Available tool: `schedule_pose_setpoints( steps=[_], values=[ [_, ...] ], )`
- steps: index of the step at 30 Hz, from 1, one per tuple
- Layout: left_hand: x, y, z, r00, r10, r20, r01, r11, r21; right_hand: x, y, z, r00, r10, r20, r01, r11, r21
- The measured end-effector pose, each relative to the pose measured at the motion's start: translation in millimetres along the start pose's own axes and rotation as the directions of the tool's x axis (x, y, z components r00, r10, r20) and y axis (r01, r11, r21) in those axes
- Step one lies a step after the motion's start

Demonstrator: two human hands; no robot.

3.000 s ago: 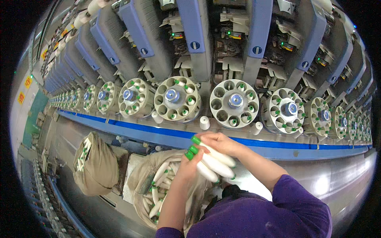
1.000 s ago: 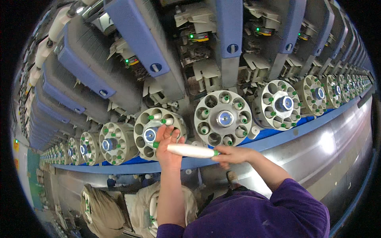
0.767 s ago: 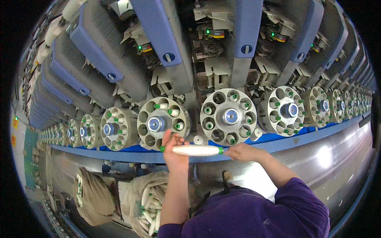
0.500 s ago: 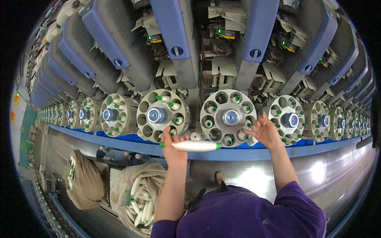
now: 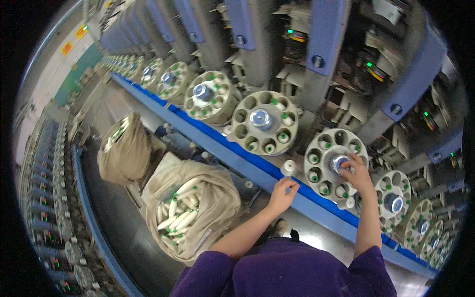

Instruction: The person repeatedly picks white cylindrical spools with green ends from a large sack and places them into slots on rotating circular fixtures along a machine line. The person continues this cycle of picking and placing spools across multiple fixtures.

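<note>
Nearest, at left, white bobbins (image 5: 180,218) with green ends fill an open sack (image 5: 220,195); lower ones are buried. The left hand (image 5: 283,195) curls near a white cone (image 5: 288,167); whether it pinches anything I cannot tell. Farther right, the right hand (image 5: 357,174), fingers parted, partly hides a round magazine's (image 5: 326,163) hub. Beyond, blurred blue-fronted machine columns (image 5: 324,34) are cut off.

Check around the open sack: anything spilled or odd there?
One oddity: a small white piece lies by itself between the sack and the blue rail, apparently at floor level; it's too small to identify. The bobbins are jumbled but inside the sack.
</note>
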State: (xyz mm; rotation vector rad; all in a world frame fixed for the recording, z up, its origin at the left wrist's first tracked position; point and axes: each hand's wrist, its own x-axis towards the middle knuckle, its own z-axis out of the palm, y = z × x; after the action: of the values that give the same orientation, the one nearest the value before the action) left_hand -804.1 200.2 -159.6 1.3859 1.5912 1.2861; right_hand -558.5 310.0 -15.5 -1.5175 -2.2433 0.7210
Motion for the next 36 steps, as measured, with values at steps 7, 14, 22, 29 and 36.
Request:
schedule_pose_setpoints(
  steps=[7, 14, 22, 29, 36],
  values=[
    [-97.7, -119.3, -182.3, 0.885, 0.046, -0.464, 0.332, 0.635, 0.697, 9.6, 58.7, 36.9, 0.944, 0.266, -0.195, -0.219, 0.948, 0.232],
    [-236.7, -161.5, -250.6, 0.759, -0.610, -0.227, 0.626, 0.587, 0.513, 24.4, 45.5, 13.5, 0.906, 0.354, -0.233, -0.386, 0.917, -0.106],
    [-272.0, -211.2, -343.6, 0.326, -0.542, -0.774, 0.809, 0.584, -0.067, 54.0, -144.8, 178.8, 0.991, -0.126, 0.054, 0.099, 0.930, 0.355],
    [-275.7, -261.9, -453.0, -0.096, -0.839, -0.536, 0.438, 0.448, -0.780, -4.4, -331.5, 457.1, 0.409, -0.512, 0.755, 0.441, 0.836, 0.327],
    [-285.4, -300.9, -473.4, -0.160, -0.921, -0.354, 0.385, 0.272, -0.882, -31.8, -370.4, 556.4, 0.136, -0.313, 0.940, 0.796, 0.599, 0.084]
  ],
)
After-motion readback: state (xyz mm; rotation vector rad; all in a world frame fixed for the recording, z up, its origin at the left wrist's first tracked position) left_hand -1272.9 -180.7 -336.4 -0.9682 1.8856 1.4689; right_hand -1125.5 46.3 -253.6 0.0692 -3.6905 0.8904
